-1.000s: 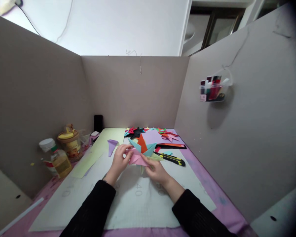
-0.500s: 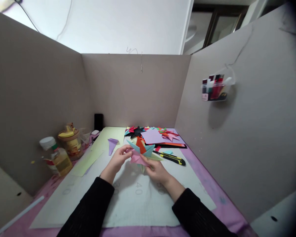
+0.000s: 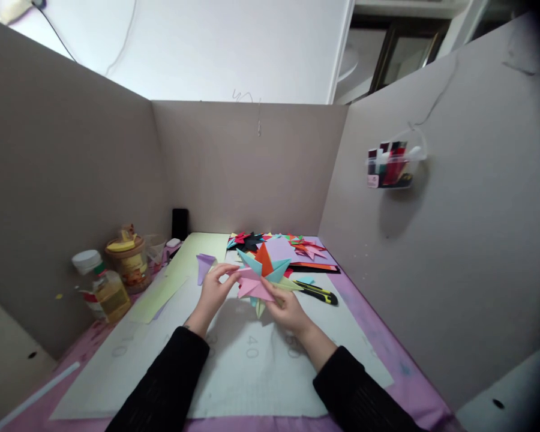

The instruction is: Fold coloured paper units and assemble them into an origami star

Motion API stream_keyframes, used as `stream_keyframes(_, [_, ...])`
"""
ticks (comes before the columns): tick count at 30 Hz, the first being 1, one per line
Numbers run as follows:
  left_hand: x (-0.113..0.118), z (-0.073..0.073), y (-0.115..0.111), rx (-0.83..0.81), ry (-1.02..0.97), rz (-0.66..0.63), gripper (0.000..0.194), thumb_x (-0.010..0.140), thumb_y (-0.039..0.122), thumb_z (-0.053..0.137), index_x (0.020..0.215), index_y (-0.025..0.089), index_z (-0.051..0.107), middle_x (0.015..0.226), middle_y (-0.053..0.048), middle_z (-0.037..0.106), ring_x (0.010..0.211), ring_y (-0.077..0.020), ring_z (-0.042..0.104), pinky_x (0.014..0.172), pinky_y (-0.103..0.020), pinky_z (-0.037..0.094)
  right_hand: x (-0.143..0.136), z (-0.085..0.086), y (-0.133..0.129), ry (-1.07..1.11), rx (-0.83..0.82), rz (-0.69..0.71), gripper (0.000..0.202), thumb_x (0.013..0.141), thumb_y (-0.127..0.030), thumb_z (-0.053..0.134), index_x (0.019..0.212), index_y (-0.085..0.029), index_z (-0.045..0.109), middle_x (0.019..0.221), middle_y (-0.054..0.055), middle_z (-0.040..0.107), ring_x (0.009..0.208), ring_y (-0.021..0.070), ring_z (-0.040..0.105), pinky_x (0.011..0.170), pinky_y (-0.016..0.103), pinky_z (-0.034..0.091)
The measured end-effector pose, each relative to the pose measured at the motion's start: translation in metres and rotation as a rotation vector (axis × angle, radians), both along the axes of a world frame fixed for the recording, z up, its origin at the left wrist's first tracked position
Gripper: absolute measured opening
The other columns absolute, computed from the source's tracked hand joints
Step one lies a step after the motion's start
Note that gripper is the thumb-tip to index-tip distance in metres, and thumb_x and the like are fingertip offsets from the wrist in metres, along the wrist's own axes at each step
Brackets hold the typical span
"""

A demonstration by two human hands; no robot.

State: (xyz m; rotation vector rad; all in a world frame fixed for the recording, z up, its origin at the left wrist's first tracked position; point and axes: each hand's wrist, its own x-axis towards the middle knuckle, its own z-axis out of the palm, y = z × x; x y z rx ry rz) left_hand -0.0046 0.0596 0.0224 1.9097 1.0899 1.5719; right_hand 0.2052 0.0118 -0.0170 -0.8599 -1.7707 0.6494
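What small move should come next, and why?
Probably a gentle squeeze by the left hand on the pink section of the origami star: it pinches that section's left edge, and the right hand supports the star from the right.

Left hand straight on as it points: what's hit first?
The paper star: the left hand pinches its pink part. Beyond that, possibly the lilac sheet at the back, though depth is unclear.

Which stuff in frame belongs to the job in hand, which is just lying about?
In the job:
- paper star, held by left hand and right hand
- probably folded purple paper

Seemingly just lying about:
- cutter
- phone
- bottle
- jar
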Motion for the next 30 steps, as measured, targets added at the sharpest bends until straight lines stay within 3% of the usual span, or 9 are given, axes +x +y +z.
stream_keyframes(5, [-0.003, -0.006, 0.006, -0.207, -0.17, -0.047, 0.024, 0.073, 0.037, 0.07, 0.086, 0.018, 0.072, 0.083, -0.006, 0.073, 0.075, -0.0202, 0.066, 0.069, -0.031, 0.052, 0.0, 0.006, -0.002, 0.04, -0.044, 0.006, 0.054, 0.079, -0.015, 0.057, 0.132, -0.02, 0.051, 0.131, 0.007, 0.057, 0.12, 0.0243, 0.055, 0.104, 0.042, 0.041])
stream_keyframes(12, [-0.008, -0.003, 0.007, -0.278, -0.206, -0.019, 0.029, 0.071, 0.038, 0.071, 0.087, 0.014, 0.073, 0.07, -0.005, 0.071, 0.065, -0.0173, 0.063, 0.063, -0.028, 0.051, 0.0, 0.01, -0.003, 0.093, -0.076, 0.021, 0.051, 0.081, -0.021, 0.06, 0.131, -0.02, 0.052, 0.133, 0.008, 0.054, 0.124, 0.0259, 0.051, 0.107, 0.046, 0.036])
stream_keyframes(15, [-0.007, -0.002, 0.006, -0.204, -0.133, -0.015, 0.026, 0.075, 0.037, 0.067, 0.086, 0.015, 0.073, 0.078, -0.007, 0.071, 0.073, -0.0189, 0.064, 0.066, -0.029, 0.052, 0.0, 0.01, -0.003, 0.09, -0.076, 0.045, 0.051, 0.08, -0.022, 0.061, 0.13, -0.021, 0.052, 0.132, 0.008, 0.055, 0.123, 0.0265, 0.052, 0.107, 0.047, 0.036])
stream_keyframes(19, [-0.003, -0.002, 0.002, 0.097, 0.052, 0.062, 0.017, 0.079, 0.032, 0.064, 0.086, 0.019, 0.072, 0.095, -0.009, 0.066, 0.09, -0.0215, 0.062, 0.08, -0.034, 0.05, -0.001, 0.011, -0.004, 0.085, -0.083, 0.069, 0.052, 0.079, -0.023, 0.063, 0.13, -0.022, 0.052, 0.132, 0.008, 0.055, 0.122, 0.0274, 0.053, 0.105, 0.048, 0.039])
stream_keyframes(23, [0.001, -0.001, -0.005, 0.318, 0.248, 0.113, 0.018, 0.084, 0.024, 0.058, 0.098, 0.023, 0.069, 0.099, -0.008, 0.064, 0.094, -0.0212, 0.059, 0.086, -0.037, 0.047, -0.001, 0.01, -0.005, 0.07, -0.072, 0.075, 0.051, 0.08, -0.023, 0.063, 0.13, -0.022, 0.053, 0.132, 0.008, 0.055, 0.122, 0.0275, 0.052, 0.105, 0.047, 0.039])
stream_keyframes(26, [0.004, 0.0, -0.009, 0.322, 0.32, 0.075, 0.02, 0.086, 0.023, 0.056, 0.103, 0.023, 0.065, 0.1, -0.008, 0.064, 0.095, -0.0211, 0.059, 0.086, -0.036, 0.046, -0.001, 0.006, -0.004, 0.043, -0.05, 0.091, 0.05, 0.081, -0.023, 0.06, 0.131, -0.022, 0.052, 0.132, 0.008, 0.055, 0.122, 0.0268, 0.053, 0.105, 0.045, 0.039])
stream_keyframes(30, [0.006, 0.001, -0.01, 0.201, 0.287, 0.082, 0.012, 0.085, 0.028, 0.057, 0.093, 0.019, 0.059, 0.093, -0.006, 0.062, 0.082, -0.0183, 0.058, 0.076, -0.031, 0.047, -0.002, 0.004, -0.003, 0.019, -0.028, 0.105, 0.051, 0.081, -0.02, 0.058, 0.131, -0.023, 0.051, 0.132, 0.007, 0.055, 0.122, 0.0263, 0.053, 0.105, 0.044, 0.039])
